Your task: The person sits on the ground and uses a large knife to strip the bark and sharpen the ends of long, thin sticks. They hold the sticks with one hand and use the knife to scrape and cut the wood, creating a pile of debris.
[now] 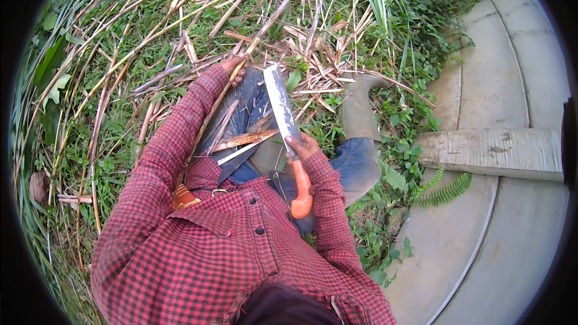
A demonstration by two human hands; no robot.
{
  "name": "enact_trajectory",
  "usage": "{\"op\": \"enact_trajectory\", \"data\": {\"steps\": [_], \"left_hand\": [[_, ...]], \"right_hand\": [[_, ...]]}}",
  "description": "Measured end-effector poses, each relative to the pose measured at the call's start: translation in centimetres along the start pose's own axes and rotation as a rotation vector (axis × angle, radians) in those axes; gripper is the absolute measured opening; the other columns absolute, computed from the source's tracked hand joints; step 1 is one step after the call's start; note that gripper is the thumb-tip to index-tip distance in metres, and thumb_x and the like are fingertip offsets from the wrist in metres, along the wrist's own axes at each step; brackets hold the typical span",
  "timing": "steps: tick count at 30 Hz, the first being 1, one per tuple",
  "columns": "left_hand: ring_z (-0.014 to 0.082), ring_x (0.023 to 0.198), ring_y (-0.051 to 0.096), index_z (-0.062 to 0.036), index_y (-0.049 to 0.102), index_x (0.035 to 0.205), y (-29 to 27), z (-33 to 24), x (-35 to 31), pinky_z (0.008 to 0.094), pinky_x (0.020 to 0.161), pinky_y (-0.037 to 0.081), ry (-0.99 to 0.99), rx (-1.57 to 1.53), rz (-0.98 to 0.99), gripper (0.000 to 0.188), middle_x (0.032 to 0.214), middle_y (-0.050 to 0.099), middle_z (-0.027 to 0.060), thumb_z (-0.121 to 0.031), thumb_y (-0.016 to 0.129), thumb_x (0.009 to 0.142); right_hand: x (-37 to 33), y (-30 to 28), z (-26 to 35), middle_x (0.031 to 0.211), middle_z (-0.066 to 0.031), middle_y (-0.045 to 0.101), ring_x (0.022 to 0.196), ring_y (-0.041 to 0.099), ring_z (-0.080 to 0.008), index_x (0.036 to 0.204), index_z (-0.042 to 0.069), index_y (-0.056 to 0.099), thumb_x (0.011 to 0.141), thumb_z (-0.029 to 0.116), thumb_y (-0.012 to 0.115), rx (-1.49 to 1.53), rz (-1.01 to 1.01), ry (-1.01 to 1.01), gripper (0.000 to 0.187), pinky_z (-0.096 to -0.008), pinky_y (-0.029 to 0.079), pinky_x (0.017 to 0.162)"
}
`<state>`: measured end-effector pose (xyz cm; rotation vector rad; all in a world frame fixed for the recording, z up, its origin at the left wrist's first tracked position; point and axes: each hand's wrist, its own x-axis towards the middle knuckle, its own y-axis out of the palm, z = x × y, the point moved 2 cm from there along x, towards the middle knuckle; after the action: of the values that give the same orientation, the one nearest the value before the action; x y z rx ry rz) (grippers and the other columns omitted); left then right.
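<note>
Fingers of the left hand (235, 68) grasp a slender stalk (253, 46) slanting past the left edge of a dark leg covering (255, 89), apparently to steady it; fingers of the right hand (306, 146) clasp an orange-handled machete (281, 102) near its midpoint, probably for balance.

Dressed in Red and Black Checks

The shirt (205, 265) has little red and black squares all over, and the long sleeves (171, 132) match. Two round, dark buttons (259, 230) show on the front. The pants (360, 162) are blue. A tall boot (359, 111) looks grayish green.
</note>
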<state>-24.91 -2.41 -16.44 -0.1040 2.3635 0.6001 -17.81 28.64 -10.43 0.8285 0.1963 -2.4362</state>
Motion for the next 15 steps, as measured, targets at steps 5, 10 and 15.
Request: {"op": "enact_trajectory", "data": {"steps": [5,10,15], "left_hand": [[0.0115,0.039,0.045,-0.0064,0.050,0.089,-1.0,1.0,1.1,0.0222,0.031,0.036,-0.006,-0.153,-0.036,0.030,0.056,0.050,0.0018,-0.033,0.036,0.090],[0.0142,0.043,0.050,-0.0019,0.052,0.092,-0.5,0.4,0.7,0.0230,0.033,0.039,0.080,-0.023,-0.346,0.028,0.063,0.057,0.0077,-0.028,0.044,0.088],[0.0225,0.067,0.063,0.0055,0.050,0.095,-5.0,1.5,0.2,0.0277,0.048,0.049,0.466,-0.381,-0.661,0.029,0.079,0.062,0.0158,-0.021,0.041,0.090]], "right_hand": [[-0.4,-0.3,-0.3,0.066,-0.0049,0.054,0.050,0.054,-0.0114,0.099,-0.001,0.049,0.080,0.026,0.061,0.072,-0.034,0.005,0.035,-0.0230,0.047,0.044],[-0.2,-0.7,-0.4,0.063,-0.0052,0.054,0.048,0.053,-0.0114,0.097,0.000,0.049,0.080,0.025,0.060,0.121,-0.049,-0.021,0.032,-0.0234,0.048,0.043],[-0.3,-0.2,-0.1,0.061,-0.0056,0.054,0.046,0.053,-0.0125,0.097,0.001,0.048,0.080,0.024,0.061,0.193,-0.082,-0.011,0.031,-0.0247,0.047,0.039]]}}
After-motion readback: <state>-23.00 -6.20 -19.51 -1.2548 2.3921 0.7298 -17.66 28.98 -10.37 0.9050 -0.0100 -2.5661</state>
